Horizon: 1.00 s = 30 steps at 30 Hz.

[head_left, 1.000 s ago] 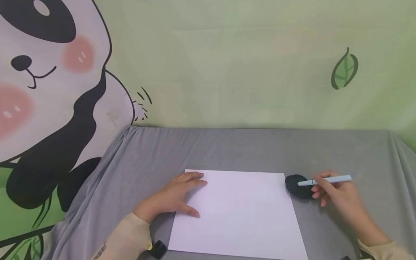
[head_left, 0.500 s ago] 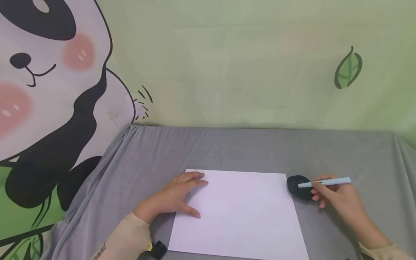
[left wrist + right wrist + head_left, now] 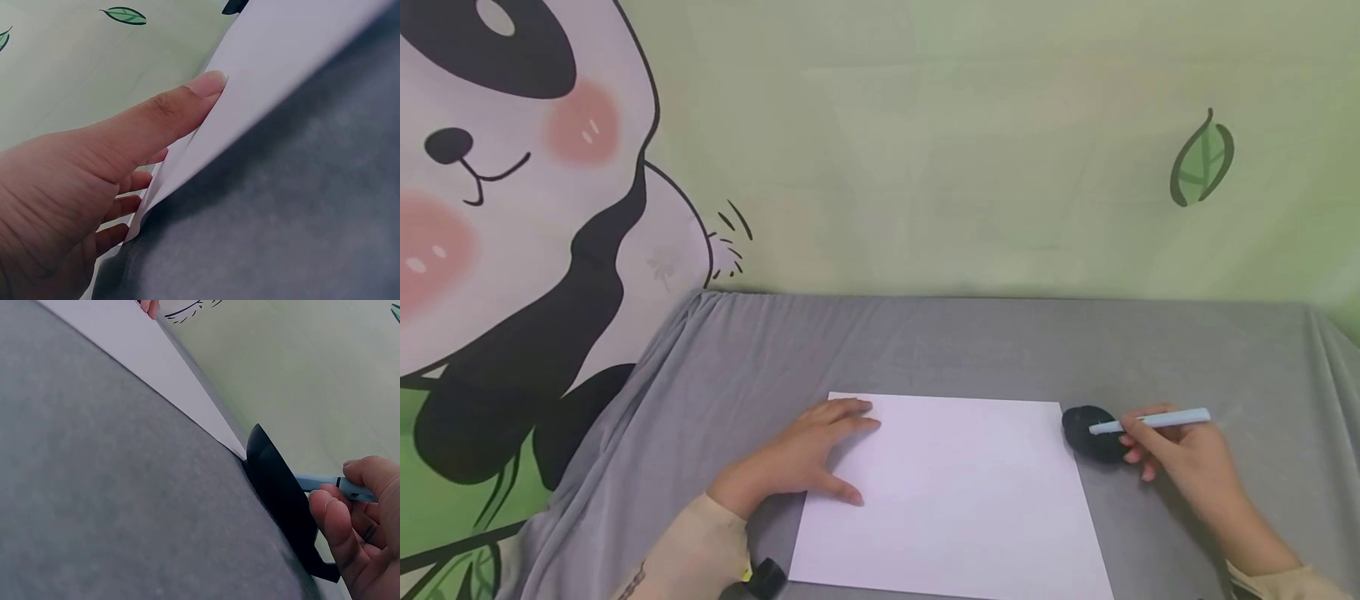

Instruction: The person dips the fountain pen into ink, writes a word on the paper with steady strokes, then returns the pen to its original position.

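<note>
A sheet of white paper (image 3: 955, 492) lies on the grey cloth. My left hand (image 3: 801, 450) rests over its left edge with fingers and thumb spread; in the left wrist view the thumb (image 3: 181, 103) lies on the paper. At the right, my right hand (image 3: 1198, 462) pinches a light blue pen (image 3: 1183, 417) between thumb and fingers. The pen's left end is above a rounded black object (image 3: 1082, 437) beside the paper's top right corner. The right wrist view shows this black object (image 3: 275, 487) from the side, its kind unclear; whether the pen touches it I cannot tell.
The grey cloth (image 3: 962, 342) covers the table back to a green backdrop (image 3: 940, 167) printed with a panda (image 3: 512, 208) and a leaf. A small black item (image 3: 767, 577) sits by the left sleeve, near the paper's lower left corner.
The pen has tilted a little and my right fingers now cover its dark ring. My left hand and the paper stay put; the view shifts slightly.
</note>
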{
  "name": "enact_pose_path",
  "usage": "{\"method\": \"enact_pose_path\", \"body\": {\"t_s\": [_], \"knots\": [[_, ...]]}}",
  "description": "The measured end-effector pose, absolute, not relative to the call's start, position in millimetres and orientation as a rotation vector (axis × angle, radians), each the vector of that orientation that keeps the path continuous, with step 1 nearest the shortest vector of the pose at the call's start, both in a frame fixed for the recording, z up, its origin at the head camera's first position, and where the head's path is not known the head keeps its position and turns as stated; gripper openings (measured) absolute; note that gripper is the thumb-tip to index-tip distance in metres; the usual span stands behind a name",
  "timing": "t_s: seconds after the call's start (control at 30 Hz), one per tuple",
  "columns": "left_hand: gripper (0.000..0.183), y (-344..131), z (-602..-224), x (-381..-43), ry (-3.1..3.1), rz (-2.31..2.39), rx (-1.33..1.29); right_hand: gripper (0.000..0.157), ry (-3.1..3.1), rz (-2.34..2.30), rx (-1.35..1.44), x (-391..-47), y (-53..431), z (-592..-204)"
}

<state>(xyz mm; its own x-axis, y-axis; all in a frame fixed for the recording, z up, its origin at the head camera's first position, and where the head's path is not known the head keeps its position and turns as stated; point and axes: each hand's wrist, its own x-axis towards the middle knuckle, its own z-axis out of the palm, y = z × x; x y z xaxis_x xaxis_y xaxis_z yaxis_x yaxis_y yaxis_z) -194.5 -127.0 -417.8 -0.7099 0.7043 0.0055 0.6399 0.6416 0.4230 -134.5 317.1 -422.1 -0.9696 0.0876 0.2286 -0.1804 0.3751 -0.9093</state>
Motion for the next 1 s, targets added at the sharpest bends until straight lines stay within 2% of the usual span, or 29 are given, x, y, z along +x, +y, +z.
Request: {"method": "enact_pose_path", "body": {"t_s": [0.67,1.0], "knots": [[0.087,-127,-420,-194,2.708,0.616,1.134,0.004,-2.590,1.433,-0.102,-129,321,-416],[0.086,-127,-419,-194,2.721,0.611,1.151,0.007,-2.530,1.506,-0.033,-125,312,-418]]}}
